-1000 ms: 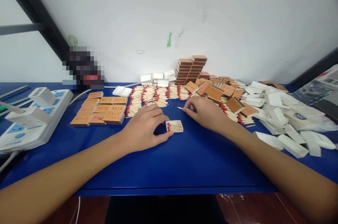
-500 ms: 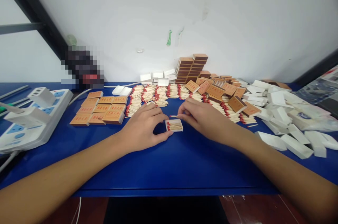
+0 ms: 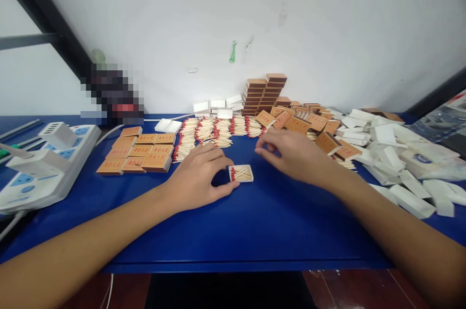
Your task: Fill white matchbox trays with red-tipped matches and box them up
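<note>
A small white matchbox tray (image 3: pixel 248 173) sits on the blue table with several red-headed matches (image 3: pixel 240 173) lying inside. My left hand (image 3: pixel 202 177) grips the tray's left end between thumb and fingers. To the right and a little beyond the tray, my right hand (image 3: pixel 289 154) hovers with thumb and index finger apart and nothing visible between them. Rows of loose matches (image 3: pixel 187 139) lie along the back, partly covered by both hands.
Closed orange matchboxes (image 3: pixel 141 150) lie in a group at left, beside a white power strip (image 3: pixel 78 154). A tall stack of matchboxes (image 3: pixel 264 95) stands against the wall. Orange sleeves (image 3: pixel 298 124) and white trays (image 3: pixel 386 139) are heaped at right.
My right hand has let go of the match it held over the tray and moved away to the right. My left hand stays on the tray.
</note>
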`<state>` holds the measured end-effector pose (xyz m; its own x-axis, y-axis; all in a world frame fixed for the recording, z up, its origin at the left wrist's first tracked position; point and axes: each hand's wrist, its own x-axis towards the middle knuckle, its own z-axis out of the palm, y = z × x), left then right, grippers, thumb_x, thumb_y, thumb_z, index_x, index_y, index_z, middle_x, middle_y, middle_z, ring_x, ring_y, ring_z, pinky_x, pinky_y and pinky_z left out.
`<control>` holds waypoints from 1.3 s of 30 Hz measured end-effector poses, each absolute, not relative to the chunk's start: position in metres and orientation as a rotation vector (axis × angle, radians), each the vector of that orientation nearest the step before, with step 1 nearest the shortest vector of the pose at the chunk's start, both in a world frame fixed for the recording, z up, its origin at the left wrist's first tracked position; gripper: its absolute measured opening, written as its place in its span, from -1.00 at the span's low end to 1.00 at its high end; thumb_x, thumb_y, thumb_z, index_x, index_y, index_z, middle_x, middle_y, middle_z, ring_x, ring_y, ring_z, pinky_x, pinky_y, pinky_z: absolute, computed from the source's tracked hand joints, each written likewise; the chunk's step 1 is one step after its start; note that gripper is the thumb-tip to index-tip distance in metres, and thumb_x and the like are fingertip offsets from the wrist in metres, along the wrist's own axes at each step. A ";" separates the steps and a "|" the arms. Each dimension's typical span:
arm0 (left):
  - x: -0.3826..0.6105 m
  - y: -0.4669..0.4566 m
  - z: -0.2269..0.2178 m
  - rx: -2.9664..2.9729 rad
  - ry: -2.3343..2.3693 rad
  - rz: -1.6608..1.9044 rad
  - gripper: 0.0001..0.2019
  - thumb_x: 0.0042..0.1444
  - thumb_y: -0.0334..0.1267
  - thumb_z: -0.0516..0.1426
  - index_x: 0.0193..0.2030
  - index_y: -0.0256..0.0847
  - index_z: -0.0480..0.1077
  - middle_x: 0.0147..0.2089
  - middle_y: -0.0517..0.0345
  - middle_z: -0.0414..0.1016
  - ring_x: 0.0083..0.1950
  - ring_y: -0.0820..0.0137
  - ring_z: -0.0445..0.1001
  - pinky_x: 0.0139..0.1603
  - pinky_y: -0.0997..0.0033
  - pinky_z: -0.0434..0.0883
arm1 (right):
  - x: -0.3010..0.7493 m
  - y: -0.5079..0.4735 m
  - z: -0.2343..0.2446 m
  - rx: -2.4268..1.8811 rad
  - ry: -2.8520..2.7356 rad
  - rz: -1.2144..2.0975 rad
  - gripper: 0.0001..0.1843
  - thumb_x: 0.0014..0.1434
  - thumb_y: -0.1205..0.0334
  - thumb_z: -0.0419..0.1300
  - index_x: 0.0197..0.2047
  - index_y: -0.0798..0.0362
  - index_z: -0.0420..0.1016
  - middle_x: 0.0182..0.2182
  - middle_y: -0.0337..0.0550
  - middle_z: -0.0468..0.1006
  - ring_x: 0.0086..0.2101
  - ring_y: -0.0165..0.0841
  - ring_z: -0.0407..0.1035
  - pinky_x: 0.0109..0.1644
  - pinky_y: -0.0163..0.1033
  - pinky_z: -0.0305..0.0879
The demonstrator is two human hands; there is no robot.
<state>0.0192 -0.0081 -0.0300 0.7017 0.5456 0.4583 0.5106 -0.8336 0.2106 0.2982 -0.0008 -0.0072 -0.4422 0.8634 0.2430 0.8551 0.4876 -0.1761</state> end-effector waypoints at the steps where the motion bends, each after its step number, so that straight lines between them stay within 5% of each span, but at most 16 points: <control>1: 0.019 -0.008 -0.030 2.837 0.867 0.820 -0.74 0.33 -0.06 0.31 -0.03 -0.22 0.58 -0.16 0.06 0.62 -0.06 0.19 0.53 0.03 0.12 0.46 | 0.306 0.005 -0.007 -1.549 -2.406 -0.043 -0.81 0.42 0.18 0.16 -0.21 0.02 0.55 -0.28 -0.08 0.63 -0.30 -0.24 0.44 -0.25 -0.19 0.17; 11: 0.017 -0.005 -0.027 2.961 0.771 1.049 -0.73 0.36 -0.12 0.30 0.04 -0.27 0.53 -0.11 0.02 0.62 -0.07 0.21 0.53 0.04 0.15 0.47 | 0.330 0.026 -0.009 -1.812 -2.427 -0.069 -0.81 0.38 0.21 0.17 -0.25 0.01 0.58 -0.28 -0.05 0.67 -0.30 -0.20 0.48 -0.28 -0.17 0.19; 39: 0.019 -0.008 -0.028 2.828 0.839 0.890 -0.74 0.32 -0.09 0.32 0.02 -0.19 0.56 -0.13 0.07 0.63 -0.04 0.18 0.57 0.09 0.10 0.48 | 0.335 0.031 -0.012 -1.752 -2.466 -0.011 -0.80 0.44 0.13 0.10 -0.22 0.01 0.42 -0.21 0.02 0.63 -0.26 -0.16 0.47 -0.23 -0.15 0.22</control>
